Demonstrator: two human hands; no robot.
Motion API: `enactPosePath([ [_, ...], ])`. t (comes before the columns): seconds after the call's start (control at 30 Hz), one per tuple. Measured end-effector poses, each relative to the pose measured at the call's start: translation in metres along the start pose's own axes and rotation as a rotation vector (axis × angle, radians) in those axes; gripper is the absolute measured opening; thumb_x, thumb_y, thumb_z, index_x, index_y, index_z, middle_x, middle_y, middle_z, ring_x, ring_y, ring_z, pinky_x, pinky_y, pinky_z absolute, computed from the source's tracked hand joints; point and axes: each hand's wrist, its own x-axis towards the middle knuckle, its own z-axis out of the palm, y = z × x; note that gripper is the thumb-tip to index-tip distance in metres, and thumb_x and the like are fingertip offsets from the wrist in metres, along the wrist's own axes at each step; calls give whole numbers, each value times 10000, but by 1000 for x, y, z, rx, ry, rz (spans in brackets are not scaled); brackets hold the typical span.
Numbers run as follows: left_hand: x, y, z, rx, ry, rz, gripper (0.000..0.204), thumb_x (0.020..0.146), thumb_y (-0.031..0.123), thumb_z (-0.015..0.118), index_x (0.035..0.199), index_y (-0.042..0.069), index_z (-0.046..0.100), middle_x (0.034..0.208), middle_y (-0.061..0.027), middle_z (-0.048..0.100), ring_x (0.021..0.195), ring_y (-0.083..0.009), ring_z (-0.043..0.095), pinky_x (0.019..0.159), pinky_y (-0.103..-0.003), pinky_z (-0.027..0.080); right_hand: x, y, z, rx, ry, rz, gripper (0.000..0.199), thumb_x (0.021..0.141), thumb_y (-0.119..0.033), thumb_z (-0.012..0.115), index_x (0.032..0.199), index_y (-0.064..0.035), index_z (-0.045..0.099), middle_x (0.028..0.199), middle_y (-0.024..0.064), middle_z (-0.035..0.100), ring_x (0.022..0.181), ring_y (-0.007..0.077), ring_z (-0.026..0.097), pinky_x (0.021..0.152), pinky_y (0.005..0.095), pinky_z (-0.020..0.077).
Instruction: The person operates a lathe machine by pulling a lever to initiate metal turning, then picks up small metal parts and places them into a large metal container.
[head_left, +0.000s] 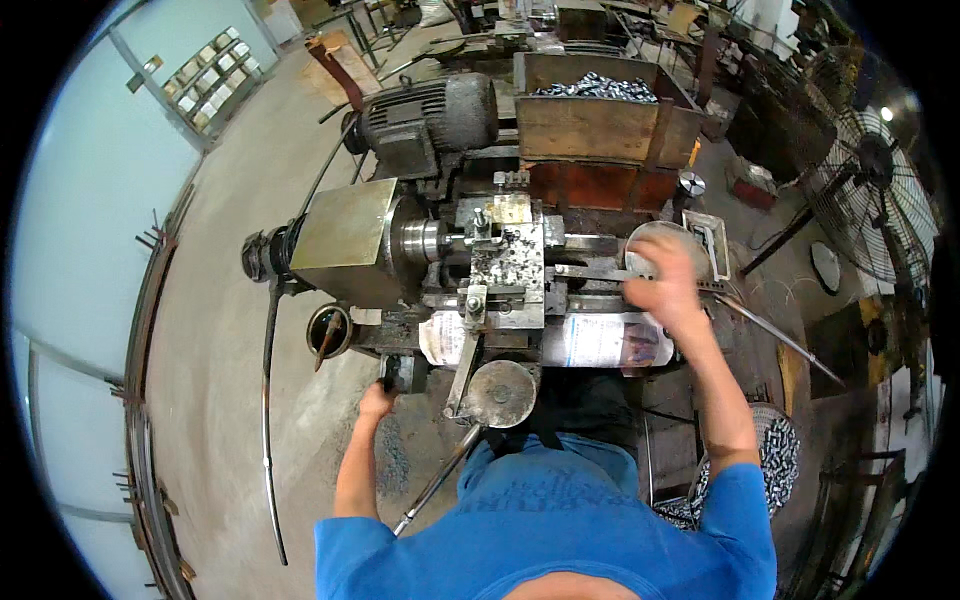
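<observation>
A small metal-turning lathe stands before me, with a bright round chuck [420, 241] and a grimy tool slide [506, 262] to its right. My left hand [377, 400] is at the machine's lower left, curled at the edge of a dark metal block [403, 373]; whatever its fingers grip is hidden. Blurred by motion, my right hand [668, 285] hovers at the right end of the machine. Under or behind it is a round pale dish [695, 250], beside a flat metal bar with holes [610, 273]. Whether the right hand holds anything is unclear.
A large motor [430, 118] sits behind the lathe. Small metal pieces fill a big bin [595, 130] at the back and a basket [780, 455] at lower right. A pot with a brush [328, 330] is at left. Long lever rods [268, 430] and a fan [870, 160] flank the machine.
</observation>
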Motion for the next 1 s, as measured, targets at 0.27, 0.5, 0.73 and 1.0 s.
enactPosePath([
  [0.27,-63,39,-226,-115,504,41,306,832,250,575,1071,59,594,748,-151,638,623,-215,626,600,-341,484,100,-95,140,-272,-336,-456,245,535,-197,617,722,-43,660,882,129,584,964,283,507,970,455,288],
  [0.5,-122,9,-195,404,738,-297,473,715,422,663,942,13,593,749,-193,623,764,-364,615,670,-442,472,115,-104,189,-467,-660,-407,214,630,-209,603,783,-87,688,857,121,636,905,267,560,981,457,275],
  [0.73,-150,59,-185,129,602,-184,357,705,285,700,805,-9,524,678,-172,596,700,-359,601,640,-425,468,112,-111,180,-510,-641,-427,218,642,-231,589,779,-92,686,862,132,631,900,282,557,1020,438,255],
  [1.0,-115,47,-218,-594,138,-112,315,773,168,643,965,-56,535,673,-109,588,570,-198,598,522,-329,508,174,-73,72,-528,-135,-284,280,613,-257,617,783,-43,675,945,194,560,988,325,492,979,455,288],
])
